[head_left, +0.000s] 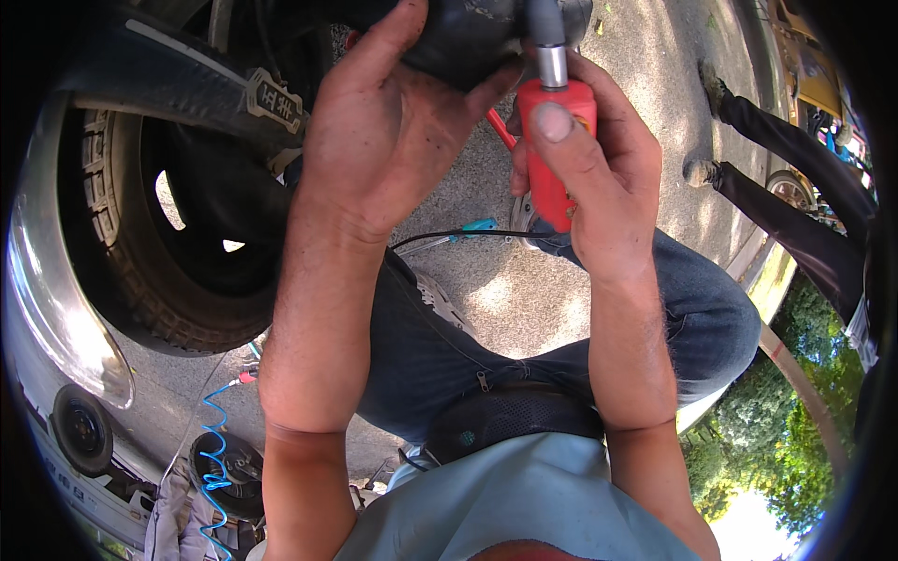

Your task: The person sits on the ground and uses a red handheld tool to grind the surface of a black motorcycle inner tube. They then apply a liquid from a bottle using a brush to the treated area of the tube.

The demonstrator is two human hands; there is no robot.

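In my right hand [608, 159] is a red tool [554, 178], its body upright with my thumb pressed along the near face. A chrome collar [553, 67] joins its top to a dark grey cylindrical piece [545, 21]. My left hand [388, 140], smudged with grime, has its palm turned toward me and cups a black rounded part [468, 39]. The thumb lies at that part's left and most fingers are hidden behind it. A thin red bar [501, 129] shows between the two hands; I cannot tell what it belongs to.
A treaded tyre [168, 271] and a dark beam [187, 79] stand close on the left. Below lie a black cable [440, 238] and a light-blue-handled tool [475, 228]. A coiled blue hose [215, 458] hangs lower left. Another person's legs [795, 206] are at right.
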